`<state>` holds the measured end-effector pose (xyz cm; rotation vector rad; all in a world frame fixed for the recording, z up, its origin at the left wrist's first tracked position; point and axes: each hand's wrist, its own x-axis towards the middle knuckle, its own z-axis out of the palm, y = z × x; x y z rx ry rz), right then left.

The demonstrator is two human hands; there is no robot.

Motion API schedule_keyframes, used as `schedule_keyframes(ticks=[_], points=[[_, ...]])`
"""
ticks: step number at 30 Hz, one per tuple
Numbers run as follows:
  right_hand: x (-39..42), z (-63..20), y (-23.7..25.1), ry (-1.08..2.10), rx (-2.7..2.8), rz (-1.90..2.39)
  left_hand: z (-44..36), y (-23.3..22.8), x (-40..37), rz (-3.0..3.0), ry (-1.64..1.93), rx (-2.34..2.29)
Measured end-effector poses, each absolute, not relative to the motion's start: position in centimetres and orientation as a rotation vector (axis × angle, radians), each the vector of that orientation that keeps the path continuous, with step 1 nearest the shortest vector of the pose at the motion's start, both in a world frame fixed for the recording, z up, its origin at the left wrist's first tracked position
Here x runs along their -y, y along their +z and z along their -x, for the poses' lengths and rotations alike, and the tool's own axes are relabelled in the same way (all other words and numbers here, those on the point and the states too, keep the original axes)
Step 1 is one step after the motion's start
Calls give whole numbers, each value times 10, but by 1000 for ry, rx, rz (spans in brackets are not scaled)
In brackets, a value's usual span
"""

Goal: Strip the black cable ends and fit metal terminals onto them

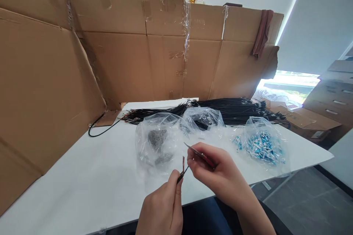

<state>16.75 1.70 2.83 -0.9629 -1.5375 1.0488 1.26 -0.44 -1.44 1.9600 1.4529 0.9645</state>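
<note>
Copper strands (183,164) stand exposed at the end of the black cable (180,179), which is held over the near part of the table (82,169); your left hand (164,203) clamps the cable between thumb and fingers; your right hand (213,165) has its fingers closed on a red-handled tool (203,156), pointed metal tip projecting beyond them; baring therefore appears done at this end, although a thin dark strip (186,170) runs toward your right fingers and you cannot tell whether it is detached. Many black cables in a bundle (234,110) lie at the back; their ends are too small to show how many are bared. Note the obstructions: a clear bag of grey pieces (142,136) and a second clear bag (204,115) lie between you and the bundle; a bag of blue pieces (252,124) lies to the right; a cardboard screen (118,62) encloses the back and left.
</note>
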Motion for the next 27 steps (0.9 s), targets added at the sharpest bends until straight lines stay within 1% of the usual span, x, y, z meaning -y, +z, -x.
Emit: schedule_keyframes(ticks=[2, 7, 11, 16, 27], points=[[-19, -170, 25, 1051, 1518, 992, -13, -16, 4, -1980, 953, -1458], [-21, -175, 19, 1072, 1510, 1014, -15, -19, 5, -1927, 1096, -1493], [-16, -180, 23, 1059, 1515, 1037, -15, -15, 5, -1928, 1036, -1456], [-12, -179, 27, 1112, 1550, 1068, -17, -18, 5, -1938, 1087, -1515], [-18, -179, 18, 1104, 1590, 1113, -10, -20, 4, -2206, 866, -1531]])
